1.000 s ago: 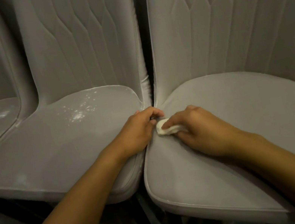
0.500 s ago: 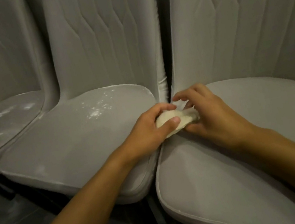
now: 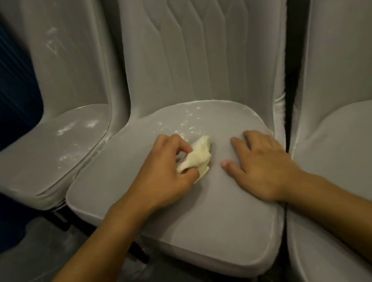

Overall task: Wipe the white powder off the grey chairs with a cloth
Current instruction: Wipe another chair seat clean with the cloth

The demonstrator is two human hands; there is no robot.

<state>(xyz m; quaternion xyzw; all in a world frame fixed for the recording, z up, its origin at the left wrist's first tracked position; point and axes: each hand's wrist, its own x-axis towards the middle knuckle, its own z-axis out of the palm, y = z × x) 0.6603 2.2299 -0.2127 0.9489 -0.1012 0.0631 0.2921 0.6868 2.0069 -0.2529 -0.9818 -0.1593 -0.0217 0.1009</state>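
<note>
**A:** Where is the cloth, and who has it?

**B:** The left hand has it. Fingers and thumb are curled round the cloth, a small pale wad resting on the middle chair's seat. It sits just in front of the white powder speckled near the backrest. The right hand lies flat on the same seat, fingers spread and holding nothing.

**A:** What could go wrong?

**B:** A push toward the back would likely drive the specks into the crease where seat meets backrest, and they would probably lodge there. A hard rub might also work them into the fabric (it looks soft and napped). A sideways sweep could send powder onto the left chair, which already carries its own patches, or under the resting palm.

**A:** And the room to move?

**B:** It is tight behind, since the powder lies close to the backrest. On the left the seat touches the left chair's seat. On the right the flat hand blocks the way, and beyond it is a dark gap before the right chair. The open room is forward, where the front half of the seat is bare down to its rounded edge. Anything drawn past that edge would fall to the floor.
</note>
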